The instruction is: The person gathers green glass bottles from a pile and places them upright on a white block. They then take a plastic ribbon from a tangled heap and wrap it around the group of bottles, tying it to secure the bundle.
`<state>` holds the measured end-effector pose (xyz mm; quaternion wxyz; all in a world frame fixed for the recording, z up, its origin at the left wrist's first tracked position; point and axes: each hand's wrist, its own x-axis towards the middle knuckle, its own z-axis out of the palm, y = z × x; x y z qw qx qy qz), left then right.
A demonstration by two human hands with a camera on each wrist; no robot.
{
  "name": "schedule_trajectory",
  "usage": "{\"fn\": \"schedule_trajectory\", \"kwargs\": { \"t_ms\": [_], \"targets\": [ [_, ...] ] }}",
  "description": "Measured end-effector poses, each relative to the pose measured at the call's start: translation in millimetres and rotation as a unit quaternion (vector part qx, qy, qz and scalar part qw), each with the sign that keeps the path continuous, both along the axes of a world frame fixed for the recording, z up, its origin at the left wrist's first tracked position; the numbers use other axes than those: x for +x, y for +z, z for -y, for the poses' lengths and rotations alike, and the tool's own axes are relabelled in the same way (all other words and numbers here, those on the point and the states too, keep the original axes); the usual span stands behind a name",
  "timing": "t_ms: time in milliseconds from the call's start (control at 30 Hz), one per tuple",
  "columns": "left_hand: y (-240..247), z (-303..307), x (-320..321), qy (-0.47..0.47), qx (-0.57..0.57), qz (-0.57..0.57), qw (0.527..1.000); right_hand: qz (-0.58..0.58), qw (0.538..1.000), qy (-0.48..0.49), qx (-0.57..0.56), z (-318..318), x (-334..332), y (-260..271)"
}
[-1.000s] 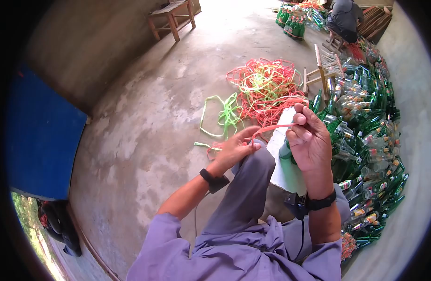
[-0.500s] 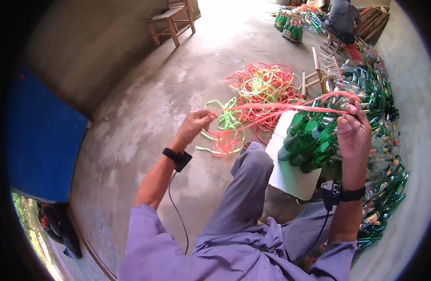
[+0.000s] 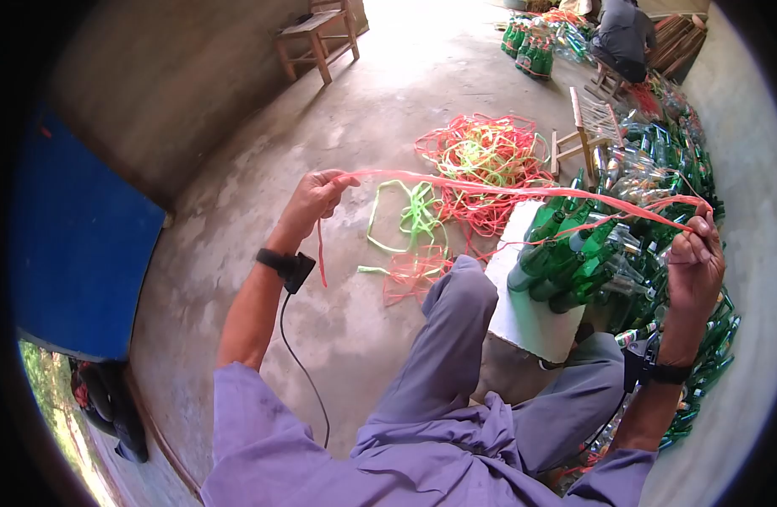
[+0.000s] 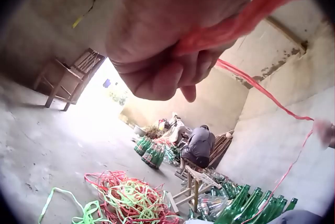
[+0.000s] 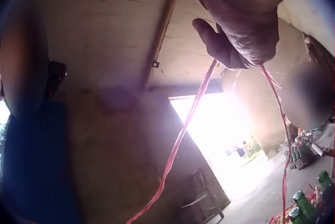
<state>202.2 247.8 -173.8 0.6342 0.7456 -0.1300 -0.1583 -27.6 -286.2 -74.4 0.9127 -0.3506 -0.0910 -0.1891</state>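
A red plastic strip (image 3: pixel 490 190) spans the space between the two raised hands, bowing slightly. My left hand (image 3: pixel 312 201), out to the left, pinches one end, and a short tail dangles below it. At the far right my right hand (image 3: pixel 695 253) grips the other part, where the strip loops and a thinner strand runs back to the left. The left wrist view shows curled fingers (image 4: pixel 162 80) around the strip. In the right wrist view, two strands leave the right hand (image 5: pixel 241 30). Several green glass bottles (image 3: pixel 566 253) stand grouped on a white slab (image 3: pixel 536 325) beside the knee.
A tangled pile of red and green strips (image 3: pixel 481 160) lies on the floor ahead. Glass bottles (image 3: pixel 659 160) are heaped along the right wall. A small wooden stool (image 3: pixel 591 127), a chair (image 3: pixel 317 34) and a seated person (image 3: pixel 621 42) are farther off.
The hands have moved far apart, left hand to the left and right hand to the right, drawing the red strip out between them. The bottles on the slab are now uncovered.
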Motion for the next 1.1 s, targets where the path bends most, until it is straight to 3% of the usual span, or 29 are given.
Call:
{"fn": "schedule_trajectory", "kwargs": {
  "t_ms": [233,333,367,433,533,633,667,733,833,900,967,1000,1100],
  "targets": [
    [31,40,-24,0.002,-0.068,0.025,0.997,-0.063,0.998,0.020,0.023,-50,-14,5],
    [52,60,-39,-0.042,-0.020,0.053,0.997,-0.106,0.994,0.021,0.017,-81,-27,3],
    [55,64,-42,-0.048,-0.022,0.053,0.997,-0.172,0.983,-0.061,0.015,-91,-35,-7],
    [59,70,-48,-0.063,0.024,0.086,0.994,-0.227,0.973,-0.023,-0.036,-111,-52,-11],
    [60,71,-52,-0.046,0.000,0.056,0.997,-0.249,0.952,0.010,-0.177,-135,-66,-16],
    [49,64,-50,-0.055,0.043,0.077,0.995,-0.286,0.918,0.128,-0.243,-148,-73,-10],
    [44,65,-51,-0.058,0.041,0.066,0.995,-0.287,0.919,0.122,-0.241,-146,-74,-15],
    [35,68,-57,-0.075,0.051,0.040,0.995,-0.316,0.879,0.183,-0.306,-145,-76,-39],
    [19,70,-65,-0.107,0.046,-0.014,0.993,-0.392,0.872,0.113,-0.270,-134,-88,-71],
    [20,75,-71,-0.173,0.121,-0.018,0.977,-0.403,0.885,0.091,-0.213,-120,-109,-108],
    [13,81,-72,-0.188,0.136,-0.012,0.973,-0.458,0.887,0.058,-0.003,-111,-131,-139],
    [10,86,-73,-0.215,0.131,0.018,0.968,-0.467,0.882,0.057,0.009,-107,-144,-155],
    [18,105,-83,-0.246,0.102,0.005,0.964,-0.551,0.786,0.050,-0.276,-115,-159,-162]
  ]
}}
